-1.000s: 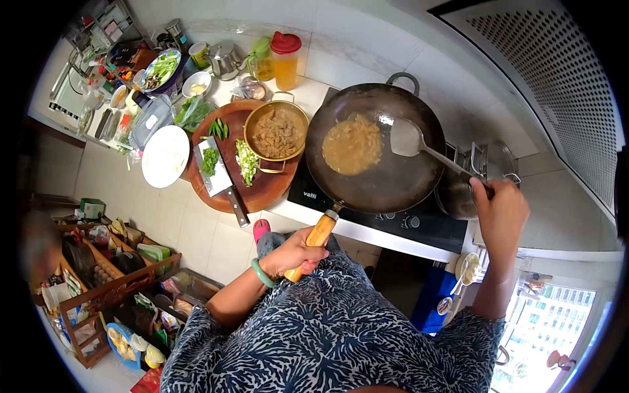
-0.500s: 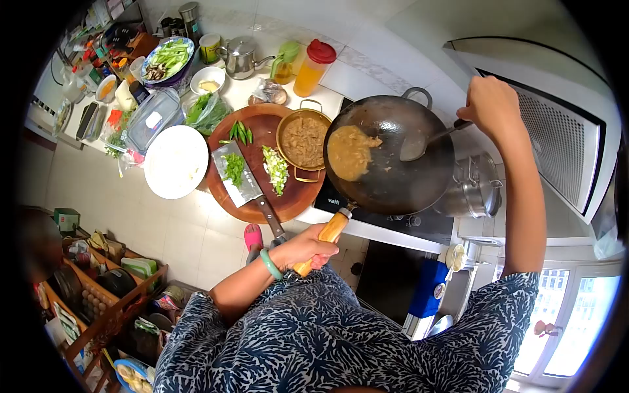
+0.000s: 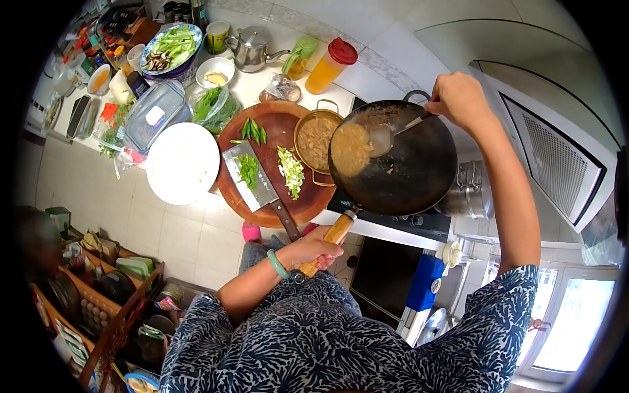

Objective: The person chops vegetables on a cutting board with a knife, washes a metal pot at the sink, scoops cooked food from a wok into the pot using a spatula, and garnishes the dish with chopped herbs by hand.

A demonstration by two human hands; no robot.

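Note:
My left hand is wrapped round the wooden handle of a dark wok on the stove. Above the wok's right rear part, my right hand grips a metal spatula, its blade at the right edge of the brown sauce with bits. That sauce lies in the left part of the wok. Just left of the wok, a brass pot holds brown meat. It stands on a round wooden board, beside chopped pale green pieces, green chillies and a cleaver with chopped greens on its blade.
A white plate overlaps the counter's front edge. Behind the board stand a steel teapot, a red-lidded jug and a small white bowl. Steel pots are right of the wok. The range hood hangs at the upper right.
The spatula has gone from the wok's right side leftward to the sauce, with my right hand now higher up. The sauce has gathered toward the left. The camera view has shifted.

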